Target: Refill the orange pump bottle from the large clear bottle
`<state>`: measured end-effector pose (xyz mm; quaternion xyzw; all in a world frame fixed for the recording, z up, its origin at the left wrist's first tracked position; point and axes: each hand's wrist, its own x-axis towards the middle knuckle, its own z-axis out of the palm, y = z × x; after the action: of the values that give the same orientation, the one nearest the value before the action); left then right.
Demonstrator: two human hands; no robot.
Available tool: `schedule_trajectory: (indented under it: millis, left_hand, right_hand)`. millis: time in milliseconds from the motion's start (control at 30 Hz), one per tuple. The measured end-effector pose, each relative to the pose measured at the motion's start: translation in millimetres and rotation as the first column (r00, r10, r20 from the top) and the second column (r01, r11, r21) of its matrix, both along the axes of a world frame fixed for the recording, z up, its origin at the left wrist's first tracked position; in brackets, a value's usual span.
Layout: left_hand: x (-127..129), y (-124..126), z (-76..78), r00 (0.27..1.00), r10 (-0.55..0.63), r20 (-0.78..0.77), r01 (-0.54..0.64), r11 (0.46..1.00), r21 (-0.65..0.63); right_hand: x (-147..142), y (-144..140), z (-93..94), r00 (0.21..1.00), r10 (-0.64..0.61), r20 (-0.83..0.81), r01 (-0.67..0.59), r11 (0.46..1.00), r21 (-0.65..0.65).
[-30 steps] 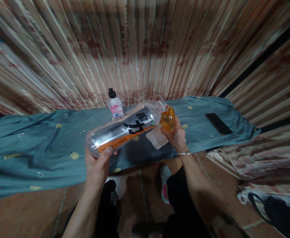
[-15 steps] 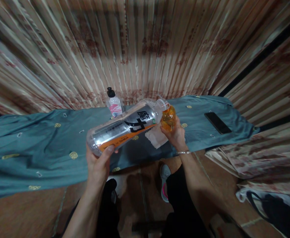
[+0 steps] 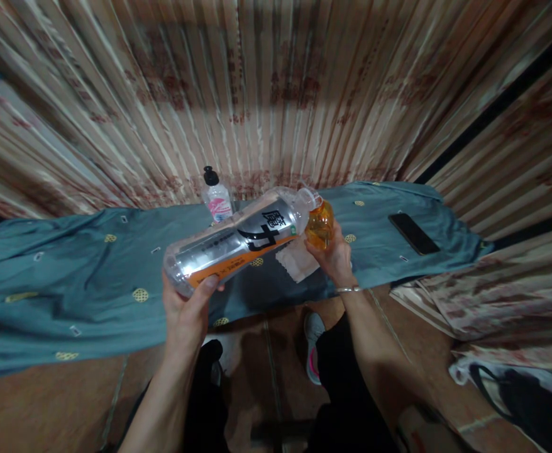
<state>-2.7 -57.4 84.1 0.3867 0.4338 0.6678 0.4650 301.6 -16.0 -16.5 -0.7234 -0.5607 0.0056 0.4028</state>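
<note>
My left hand (image 3: 188, 308) grips the base end of a large clear drink bottle (image 3: 238, 242) with a silver and orange label. The bottle is tilted, its neck up and to the right. My right hand (image 3: 335, 255) is wrapped around a small rounded clear container (image 3: 320, 224) of orange liquid, close against the bottle's mouth. Whether the two touch I cannot tell. Beneath my right hand lies a whitish tissue (image 3: 297, 261) on the cloth. Behind the bottle stands a pump bottle (image 3: 218, 200) with a black top and a pink label.
A teal patterned cloth (image 3: 92, 283) covers the long narrow table. On its right part rests a black phone (image 3: 414, 233). Pleated curtains (image 3: 276, 94) hang behind and at both sides. A dark bag (image 3: 535, 402) lies on the tiled floor at lower right.
</note>
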Motion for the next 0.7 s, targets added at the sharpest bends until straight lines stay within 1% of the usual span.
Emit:
schedule_trajectory:
  millis: [267,367,567,700]
  left_hand:
    - [2.2,-1.1,5.9,1.0,-0.016,0.01,0.016,1.0,-0.001]
    - [2.3,-0.7,5.0,1.0,-0.026,-0.004,0.026,1.0,0.005]
    - [2.6,0.0,1.9,1.0,-0.007,-0.002,0.007,1.0,0.01]
    - [1.9,0.7,0.4,1.0,-0.008,-0.016,0.008,1.0,0.008]
  right_hand:
    - [1.0,1.1,-5.1,1.0,-0.005,0.02,0.005,1.0,0.022]
    - [0.9,1.1,-4.6,1.0,-0.012,0.007,0.012,1.0,0.024]
    - [0.1,0.4,-3.1,1.0,-0.004,-0.007,0.004,1.0,0.03]
    - [0.5,0.0,-0.6,1.0,-0.008,-0.027,0.009,1.0,0.005]
